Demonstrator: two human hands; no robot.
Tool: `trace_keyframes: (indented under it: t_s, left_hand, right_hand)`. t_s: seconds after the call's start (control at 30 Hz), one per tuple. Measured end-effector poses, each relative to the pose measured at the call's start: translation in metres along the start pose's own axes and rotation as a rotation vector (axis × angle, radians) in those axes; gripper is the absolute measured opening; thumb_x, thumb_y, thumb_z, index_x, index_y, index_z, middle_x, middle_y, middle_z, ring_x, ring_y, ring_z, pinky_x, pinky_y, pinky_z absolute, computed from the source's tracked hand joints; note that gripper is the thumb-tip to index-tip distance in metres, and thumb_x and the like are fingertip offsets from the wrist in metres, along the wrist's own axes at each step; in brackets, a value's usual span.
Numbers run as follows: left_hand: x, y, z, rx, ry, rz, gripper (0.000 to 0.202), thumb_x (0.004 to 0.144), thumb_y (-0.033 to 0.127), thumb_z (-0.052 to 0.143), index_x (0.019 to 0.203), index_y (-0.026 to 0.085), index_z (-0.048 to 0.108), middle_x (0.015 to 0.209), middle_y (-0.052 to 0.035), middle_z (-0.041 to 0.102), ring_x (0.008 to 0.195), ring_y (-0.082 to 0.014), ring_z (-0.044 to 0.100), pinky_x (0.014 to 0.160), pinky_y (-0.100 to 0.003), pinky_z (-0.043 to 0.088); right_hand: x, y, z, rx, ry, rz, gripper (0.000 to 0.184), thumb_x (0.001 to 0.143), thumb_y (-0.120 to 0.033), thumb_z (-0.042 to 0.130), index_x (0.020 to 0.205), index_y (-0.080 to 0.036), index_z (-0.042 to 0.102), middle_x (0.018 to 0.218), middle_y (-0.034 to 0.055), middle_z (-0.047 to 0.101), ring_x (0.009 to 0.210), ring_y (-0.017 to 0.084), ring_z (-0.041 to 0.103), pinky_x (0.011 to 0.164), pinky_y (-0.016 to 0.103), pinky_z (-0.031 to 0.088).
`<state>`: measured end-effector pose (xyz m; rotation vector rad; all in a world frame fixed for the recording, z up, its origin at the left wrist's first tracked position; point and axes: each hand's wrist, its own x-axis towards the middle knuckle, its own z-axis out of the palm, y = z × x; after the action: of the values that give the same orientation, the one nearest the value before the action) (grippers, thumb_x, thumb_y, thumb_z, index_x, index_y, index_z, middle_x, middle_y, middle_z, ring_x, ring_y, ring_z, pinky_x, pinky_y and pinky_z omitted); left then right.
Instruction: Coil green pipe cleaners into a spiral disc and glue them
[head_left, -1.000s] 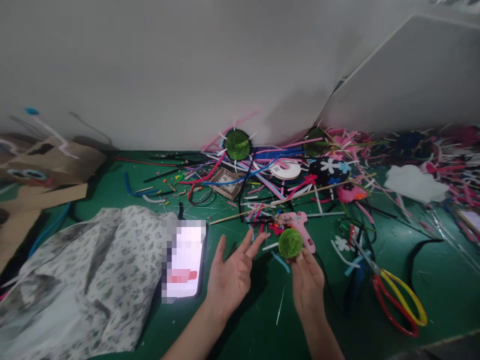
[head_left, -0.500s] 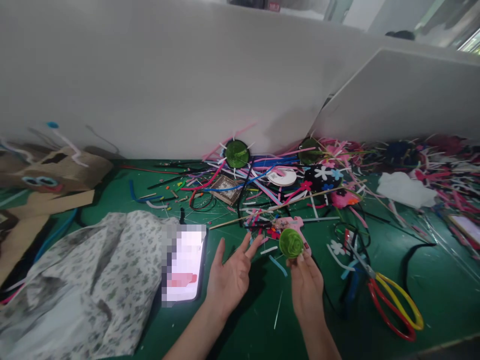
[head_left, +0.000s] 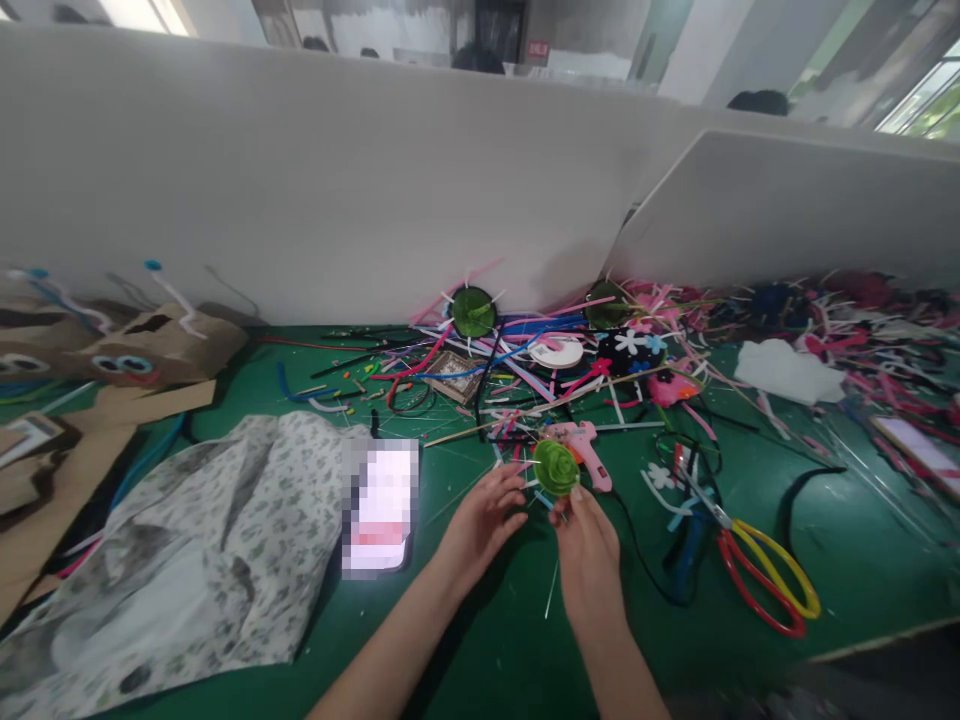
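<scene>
A green coiled rosette (head_left: pixel 556 468), fuzzy like wound pipe cleaner, is pinched at its lower right edge by my right hand (head_left: pixel 592 545). Close to its left side is my left hand (head_left: pixel 484 525), with bent fingers and the thumb apart. Its fingertips come near the rosette's edge; whether they touch it I cannot make out. Just behind the rosette lies a pink glue gun (head_left: pixel 592 458), partly hidden by it, its dark cord trailing right.
Scissors (head_left: pixel 765 580) with red and yellow handles lie at right. A phone (head_left: pixel 382 508) and patterned cloth (head_left: pixel 225 540) are at left. Loose pipe cleaners, a green disc (head_left: pixel 474 312) and a white tape roll (head_left: pixel 556 351) lie before the grey partition (head_left: pixel 337 190). Cardboard figures (head_left: pixel 161 345) stand far left.
My left hand has turned from palm-up with spread fingers and moved in beside the rosette. My right hand has carried the rosette slightly left and up. The view has tilted upward.
</scene>
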<state>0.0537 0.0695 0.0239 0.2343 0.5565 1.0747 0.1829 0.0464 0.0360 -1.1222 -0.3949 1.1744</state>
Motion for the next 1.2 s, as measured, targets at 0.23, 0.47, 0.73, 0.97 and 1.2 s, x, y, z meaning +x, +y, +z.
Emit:
trace_keyframes:
  t_s: [0.23,0.47,0.73,0.97,1.2]
  left_hand:
    - [-0.012,-0.007,0.012,0.227,-0.039,0.088,0.031,0.067,0.024,0.082,0.094,0.014,0.07,0.083,-0.0047,0.068,0.076,-0.014,0.064,0.07,-0.025,0.055]
    - [-0.013,-0.005,0.014,0.363,0.0,0.134,0.025,0.071,0.034,0.078,0.082,0.015,0.066,0.068,0.0017,0.059,0.06,-0.0085,0.056,0.054,-0.018,0.049]
    - [-0.015,-0.004,0.016,0.655,-0.047,0.222,0.031,0.072,0.044,0.074,0.079,0.015,0.066,0.072,-0.002,0.06,0.065,-0.0142,0.057,0.058,-0.025,0.05]
    - [-0.039,0.005,0.009,0.998,-0.004,0.575,0.016,0.075,0.035,0.071,0.084,0.022,0.071,0.082,-0.0054,0.061,0.081,-0.0213,0.054,0.079,-0.03,0.046]
    - [-0.043,0.024,0.008,1.431,-0.354,0.779,0.033,0.083,0.021,0.062,0.114,0.03,0.069,0.116,-0.01,0.068,0.114,-0.029,0.057,0.103,-0.043,0.037]
  right_hand:
    - [-0.022,0.009,0.013,-0.076,-0.012,0.013,0.032,0.072,-0.044,0.073,0.088,-0.017,0.067,0.084,0.0029,0.064,0.077,0.016,0.057,0.066,0.028,0.047]
    - [-0.027,0.01,0.007,-0.21,-0.032,-0.035,0.029,0.071,-0.044,0.073,0.084,-0.018,0.068,0.077,-0.0001,0.064,0.074,0.015,0.055,0.067,0.026,0.045]
    - [-0.029,-0.012,-0.001,-0.263,-0.063,-0.074,0.027,0.066,-0.04,0.078,0.077,-0.016,0.069,0.071,-0.0002,0.062,0.07,0.014,0.053,0.065,0.025,0.044]
    - [-0.03,-0.015,-0.012,-0.11,0.036,-0.032,0.024,0.068,-0.038,0.075,0.07,-0.018,0.063,0.064,-0.0031,0.054,0.062,0.012,0.05,0.059,0.025,0.043]
    - [-0.031,-0.012,-0.004,-0.01,0.008,0.083,0.023,0.062,-0.033,0.078,0.061,-0.018,0.061,0.061,-0.0026,0.054,0.057,0.011,0.05,0.054,0.025,0.043]
